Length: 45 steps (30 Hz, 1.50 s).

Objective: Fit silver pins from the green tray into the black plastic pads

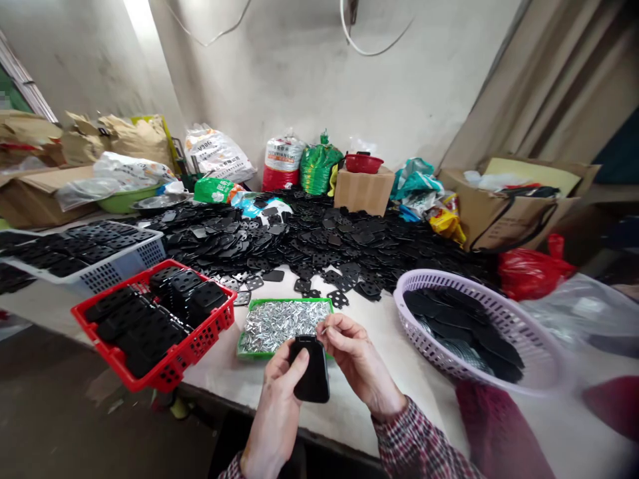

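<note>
Two items in hand: your left hand point(278, 416) holds a black rounded plate point(315, 376) in a full grip, long axis upright, thumb across its face; your right hand point(357, 359) pinches a small silver pin point(325, 329) in a narrow grip, just off the plate's upper right corner. Beyond, on the white tabletop point(399, 359), a green tray point(259, 301) holds loose pins point(284, 324); a red basket point(200, 362) of black plates sits lower left
</note>
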Each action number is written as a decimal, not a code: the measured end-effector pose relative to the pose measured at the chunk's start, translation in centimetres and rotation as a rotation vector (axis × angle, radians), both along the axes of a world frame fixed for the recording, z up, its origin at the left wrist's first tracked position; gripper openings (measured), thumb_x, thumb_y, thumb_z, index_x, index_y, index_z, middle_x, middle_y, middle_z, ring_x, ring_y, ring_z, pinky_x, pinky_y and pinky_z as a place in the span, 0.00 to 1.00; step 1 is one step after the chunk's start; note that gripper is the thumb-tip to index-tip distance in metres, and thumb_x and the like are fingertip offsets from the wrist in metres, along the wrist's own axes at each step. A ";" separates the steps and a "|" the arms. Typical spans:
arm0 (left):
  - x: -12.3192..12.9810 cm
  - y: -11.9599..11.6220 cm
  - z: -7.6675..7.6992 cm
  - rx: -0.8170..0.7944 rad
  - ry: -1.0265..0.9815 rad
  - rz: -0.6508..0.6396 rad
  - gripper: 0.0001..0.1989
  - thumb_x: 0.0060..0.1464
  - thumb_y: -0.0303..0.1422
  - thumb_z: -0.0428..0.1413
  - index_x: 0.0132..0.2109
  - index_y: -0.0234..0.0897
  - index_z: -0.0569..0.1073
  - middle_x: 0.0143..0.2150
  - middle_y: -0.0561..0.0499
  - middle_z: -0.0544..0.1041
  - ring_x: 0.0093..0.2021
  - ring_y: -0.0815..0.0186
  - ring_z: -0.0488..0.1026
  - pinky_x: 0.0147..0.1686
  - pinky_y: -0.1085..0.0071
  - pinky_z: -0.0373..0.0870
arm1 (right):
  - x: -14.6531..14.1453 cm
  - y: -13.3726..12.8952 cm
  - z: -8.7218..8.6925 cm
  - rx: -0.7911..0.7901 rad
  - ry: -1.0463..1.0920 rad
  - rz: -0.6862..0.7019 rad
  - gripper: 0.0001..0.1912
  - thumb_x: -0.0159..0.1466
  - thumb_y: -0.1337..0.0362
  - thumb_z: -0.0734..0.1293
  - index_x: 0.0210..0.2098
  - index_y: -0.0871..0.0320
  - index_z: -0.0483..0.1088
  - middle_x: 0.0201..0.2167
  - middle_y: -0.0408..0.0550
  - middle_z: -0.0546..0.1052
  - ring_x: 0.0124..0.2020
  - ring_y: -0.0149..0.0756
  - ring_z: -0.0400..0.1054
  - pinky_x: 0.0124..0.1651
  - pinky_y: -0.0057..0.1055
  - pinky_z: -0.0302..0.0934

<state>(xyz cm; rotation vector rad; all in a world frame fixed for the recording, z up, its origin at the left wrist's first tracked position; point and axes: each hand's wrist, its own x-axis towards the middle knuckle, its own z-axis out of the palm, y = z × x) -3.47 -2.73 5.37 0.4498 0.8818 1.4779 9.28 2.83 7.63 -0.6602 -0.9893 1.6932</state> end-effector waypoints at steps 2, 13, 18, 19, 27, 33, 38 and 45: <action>0.1 -0.1 0.1 -0.001 -0.021 -0.002 0.16 0.51 0.35 0.63 0.48 0.38 0.76 0.48 0.46 0.79 0.52 0.57 0.73 0.49 0.65 0.68 | 0.0 -0.1 0.0 0.011 0.011 0.008 0.07 0.57 0.62 0.74 0.32 0.57 0.73 0.34 0.44 0.75 0.32 0.32 0.66 0.39 0.28 0.60; 0.6 -0.2 0.7 0.112 0.119 -0.073 0.09 0.54 0.33 0.60 0.44 0.39 0.75 0.43 0.49 0.79 0.46 0.59 0.74 0.45 0.68 0.68 | -0.5 -0.6 -0.5 0.129 -0.147 -0.173 0.05 0.56 0.63 0.73 0.29 0.58 0.74 0.28 0.41 0.72 0.31 0.31 0.64 0.37 0.27 0.57; 0.3 -0.2 -0.2 0.117 0.415 0.050 0.12 0.55 0.36 0.60 0.46 0.39 0.74 0.41 0.50 0.78 0.43 0.60 0.74 0.44 0.69 0.69 | -0.5 -1.3 -0.5 0.152 -0.268 -0.217 0.06 0.57 0.62 0.72 0.30 0.58 0.74 0.28 0.43 0.75 0.33 0.34 0.66 0.38 0.27 0.59; 0.2 -0.2 -0.3 0.113 0.473 0.068 0.13 0.55 0.37 0.60 0.46 0.39 0.74 0.41 0.50 0.78 0.43 0.60 0.74 0.44 0.68 0.69 | -0.6 -1.4 -0.5 0.149 -0.276 -0.224 0.06 0.57 0.62 0.72 0.30 0.58 0.74 0.28 0.43 0.75 0.32 0.33 0.66 0.38 0.27 0.60; 0.3 -0.7 -0.6 0.071 0.375 0.085 0.17 0.54 0.40 0.60 0.50 0.42 0.76 0.53 0.48 0.77 0.55 0.57 0.71 0.56 0.64 0.65 | -1.3 -1.9 -1.7 0.305 -0.495 -0.392 0.07 0.61 0.62 0.69 0.31 0.58 0.76 0.31 0.46 0.79 0.35 0.38 0.72 0.40 0.30 0.65; 0.0 -1.8 -1.5 0.039 -0.215 -0.136 0.17 0.54 0.35 0.61 0.51 0.39 0.78 0.55 0.41 0.76 0.57 0.50 0.71 0.58 0.52 0.64 | -1.2 -2.2 -3.0 0.689 -0.624 -0.519 0.09 0.65 0.68 0.65 0.40 0.57 0.78 0.41 0.50 0.80 0.44 0.40 0.74 0.50 0.35 0.67; -0.1 -2.2 -1.9 0.147 -0.267 -0.120 0.15 0.53 0.35 0.62 0.49 0.42 0.80 0.52 0.45 0.79 0.58 0.52 0.69 0.62 0.55 0.60 | -1.3 -2.7 -3.1 0.756 -0.683 -0.490 0.10 0.66 0.68 0.64 0.41 0.56 0.78 0.45 0.51 0.79 0.47 0.40 0.73 0.53 0.37 0.68; -1.8 -2.2 -3.5 0.096 -0.268 -0.026 0.16 0.57 0.36 0.59 0.52 0.43 0.77 0.55 0.46 0.77 0.57 0.56 0.71 0.59 0.59 0.64 | -1.6 -1.7 -2.3 0.958 -0.874 -0.357 0.13 0.68 0.67 0.62 0.48 0.55 0.75 0.50 0.50 0.76 0.49 0.40 0.72 0.54 0.36 0.67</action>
